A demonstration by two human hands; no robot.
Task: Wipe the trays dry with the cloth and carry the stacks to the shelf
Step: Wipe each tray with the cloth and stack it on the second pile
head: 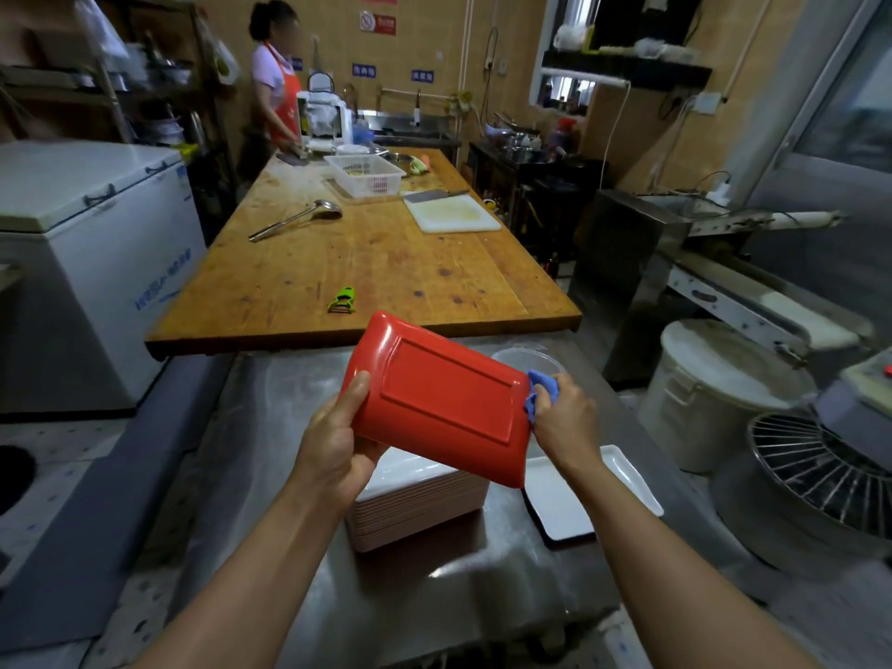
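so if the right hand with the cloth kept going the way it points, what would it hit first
Probably the red tray: the right hand already presses the blue cloth against its right edge, pointing left.

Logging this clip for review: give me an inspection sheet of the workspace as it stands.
Surface: steel counter, butting a wooden table.
Job's things: red tray held underside up; tray stack below it; single white tray beside the stack.
Clutter: green peeler, ladle, cutting board, white basket.
Grippers: left hand grips the tray's edge; right hand holds the blue cloth against it.
Cables: white cable on the far wall.
Surroundings: chest freezer, another person, lidded bucket.
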